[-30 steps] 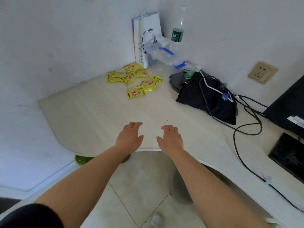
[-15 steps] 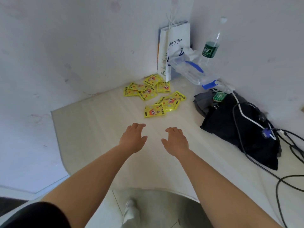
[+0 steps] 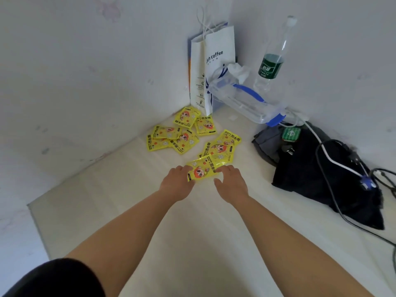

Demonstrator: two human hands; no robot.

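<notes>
Several yellow snack packets with a cartoon face lie scattered on the pale desk near the wall corner. The nearest packet lies flat between my hands. My left hand touches its left end with outstretched fingers. My right hand touches its right end, fingers spread and thumb apart. Neither hand grips it. More packets lie in a loose pile farther back, and another small group sits just behind the nearest one.
A white paper coffee bag stands in the corner. Beside it are a clear plastic container with blue clips and a green-labelled water bottle. A black bag with cables lies at the right.
Both hands have reached forward across the desk, from its near edge to the nearest yellow packet, which they now touch. The view has moved closer to the corner.
</notes>
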